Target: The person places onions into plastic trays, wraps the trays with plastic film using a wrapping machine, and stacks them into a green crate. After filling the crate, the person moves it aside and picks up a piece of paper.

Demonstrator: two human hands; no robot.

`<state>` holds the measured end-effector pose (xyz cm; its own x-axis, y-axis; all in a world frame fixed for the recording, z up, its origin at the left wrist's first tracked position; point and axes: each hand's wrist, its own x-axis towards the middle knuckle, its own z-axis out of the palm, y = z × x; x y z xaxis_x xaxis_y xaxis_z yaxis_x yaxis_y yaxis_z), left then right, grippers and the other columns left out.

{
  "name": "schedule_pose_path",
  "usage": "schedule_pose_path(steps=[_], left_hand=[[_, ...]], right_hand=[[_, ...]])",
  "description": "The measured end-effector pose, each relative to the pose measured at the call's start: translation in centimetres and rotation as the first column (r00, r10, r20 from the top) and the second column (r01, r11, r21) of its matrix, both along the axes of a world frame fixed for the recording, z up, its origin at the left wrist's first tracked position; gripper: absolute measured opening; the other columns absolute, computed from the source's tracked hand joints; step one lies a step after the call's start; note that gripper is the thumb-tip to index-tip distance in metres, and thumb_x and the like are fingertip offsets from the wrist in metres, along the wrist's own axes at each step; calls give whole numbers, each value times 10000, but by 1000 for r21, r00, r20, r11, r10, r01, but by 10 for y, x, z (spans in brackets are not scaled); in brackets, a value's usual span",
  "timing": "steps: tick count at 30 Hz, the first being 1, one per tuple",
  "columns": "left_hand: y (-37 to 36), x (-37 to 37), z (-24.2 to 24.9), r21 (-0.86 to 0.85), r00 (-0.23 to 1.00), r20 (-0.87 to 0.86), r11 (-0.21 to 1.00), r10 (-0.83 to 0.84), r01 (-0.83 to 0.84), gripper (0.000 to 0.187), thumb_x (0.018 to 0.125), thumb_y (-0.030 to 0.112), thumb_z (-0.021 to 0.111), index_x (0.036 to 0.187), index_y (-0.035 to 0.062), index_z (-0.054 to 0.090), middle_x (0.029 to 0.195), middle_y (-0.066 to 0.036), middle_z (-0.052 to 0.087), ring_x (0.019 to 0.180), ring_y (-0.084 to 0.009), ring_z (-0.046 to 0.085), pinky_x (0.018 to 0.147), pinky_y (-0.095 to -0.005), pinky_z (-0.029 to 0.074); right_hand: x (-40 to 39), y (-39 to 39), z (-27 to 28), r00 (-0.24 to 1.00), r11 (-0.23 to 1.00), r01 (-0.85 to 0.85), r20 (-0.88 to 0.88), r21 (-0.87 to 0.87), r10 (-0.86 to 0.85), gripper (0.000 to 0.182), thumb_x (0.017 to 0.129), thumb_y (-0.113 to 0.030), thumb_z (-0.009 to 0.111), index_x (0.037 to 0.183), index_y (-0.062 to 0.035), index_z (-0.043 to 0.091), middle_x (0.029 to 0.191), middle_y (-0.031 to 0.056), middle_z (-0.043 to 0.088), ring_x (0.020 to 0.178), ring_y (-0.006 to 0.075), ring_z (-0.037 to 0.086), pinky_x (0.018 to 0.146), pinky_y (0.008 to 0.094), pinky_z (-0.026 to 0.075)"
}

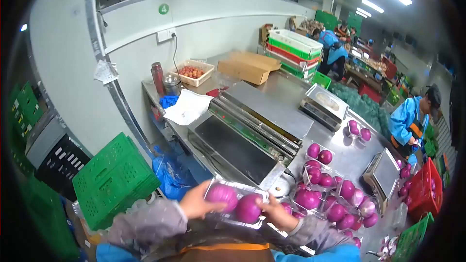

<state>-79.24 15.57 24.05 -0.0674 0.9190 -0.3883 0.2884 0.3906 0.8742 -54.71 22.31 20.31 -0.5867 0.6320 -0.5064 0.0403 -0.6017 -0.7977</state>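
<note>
A clear plastic tray (pixel 265 196) is held in front of my body, with two red onions (pixel 248 208) lying side by side in it. My left hand (pixel 201 201) grips the tray's left end, its thumb against the left onion (pixel 222 196). At the right end, my right hand (pixel 280 214) is closed on the tray beside the other onion. Just beyond the tray stands a film wrapping machine (pixel 233 149) with a dark flat plate. Right of my hands, several more trays of red onions (pixel 307 199) crowd the metal table.
Two scales (pixel 324 106) (pixel 383 173) stand on the table. Further back are a cardboard box (pixel 247 66), stacked crates (pixel 293 51) and a basket of small onions (pixel 194 73). Green crates (pixel 114 179) lean at left; a red crate (pixel 426 191) sits right, near a co-worker (pixel 412 116).
</note>
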Motion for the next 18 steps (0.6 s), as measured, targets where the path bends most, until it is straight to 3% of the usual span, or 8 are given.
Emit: schedule_pose_path(steps=[1,3,5,7,9,11,13,18], left_hand=[[30,-12,8,11,997,-23,998,-67,67,875,627,344,781,1325,75,326,1023,-153,575,535,-117,567,391,-229,441],[88,-20,36,64,992,-68,991,-110,115,814,634,266,789,1293,31,373,1046,-141,591,762,-148,604,550,-266,508],[159,-41,9,331,908,-385,894,-163,301,744,625,279,796,1237,30,454,1065,-140,590,868,-146,587,724,-277,496],[215,-45,30,292,957,-141,914,-252,283,705,624,287,796,1202,26,489,1061,-132,595,941,-146,566,849,-271,444],[285,-51,27,261,935,-82,898,-346,355,686,634,291,791,1201,42,495,999,-104,609,838,-123,578,717,-258,477],[349,-56,37,52,899,-30,898,-437,438,816,588,401,798,1221,0,474,999,-148,604,827,-176,592,696,-306,487],[393,-54,42,142,876,130,883,-465,447,776,602,400,792,1203,8,496,946,-116,612,705,-164,581,584,-292,474],[493,-41,19,-9,856,37,857,-515,516,744,625,363,794,1231,78,471,728,-36,563,463,-78,426,418,-224,348]], right_hand=[[-5,21,25,995,998,-36,91,47,31,774,839,-379,576,1364,-111,74,1251,193,371,1061,279,482,714,394,492],[-16,59,42,993,992,81,74,95,-88,704,847,-378,564,1345,-181,107,1209,174,379,938,313,536,569,389,502],[-22,104,59,979,977,104,156,189,-134,730,853,-388,548,1362,-177,68,1255,180,346,965,327,532,595,405,511],[-30,146,80,977,973,156,120,172,-178,753,867,-381,523,1387,-202,8,1345,161,271,1089,342,463,715,495,493],[-36,192,92,979,975,100,156,198,-132,598,903,-386,447,1374,-232,112,1319,139,314,1083,325,471,741,512,472],[-42,233,94,957,946,186,170,267,-236,549,892,-396,468,1348,-200,232,1224,159,409,1001,336,511,675,456,510],[-45,276,93,936,934,181,239,309,-261,501,892,-396,461,1313,-152,341,1210,156,412,955,345,517,677,456,517],[-47,351,77,855,904,276,346,326,-386,483,879,-364,486,1289,-129,386,1168,173,437,876,339,539,622,438,556]])
